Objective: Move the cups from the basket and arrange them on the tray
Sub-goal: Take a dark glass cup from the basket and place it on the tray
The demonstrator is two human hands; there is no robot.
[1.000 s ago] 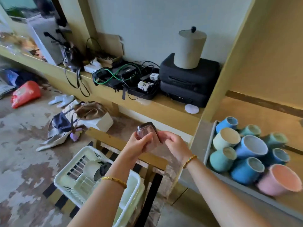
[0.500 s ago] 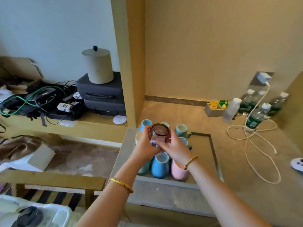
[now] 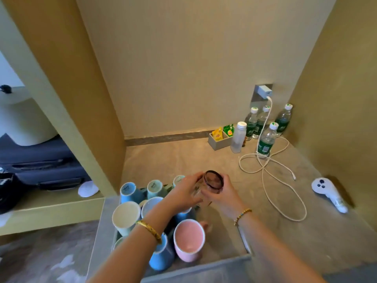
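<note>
Glass cup [image 3: 211,183] held in both hands above the tray [image 3: 224,260].
Left hand [image 3: 184,192] and right hand [image 3: 221,196] each grip it, tilted; bare tray floor lies at 5 o'clock, by the pink cup [image 3: 188,240].

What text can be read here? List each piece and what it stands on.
Yellow tea sachet in the grey box: red oval logo, wording too blurred.
Green tea sachet: same, blurred.
Water bottle labels: too small.
Upturned cup bases: dark marks, illegible.
Nothing reads clearly.
</note>
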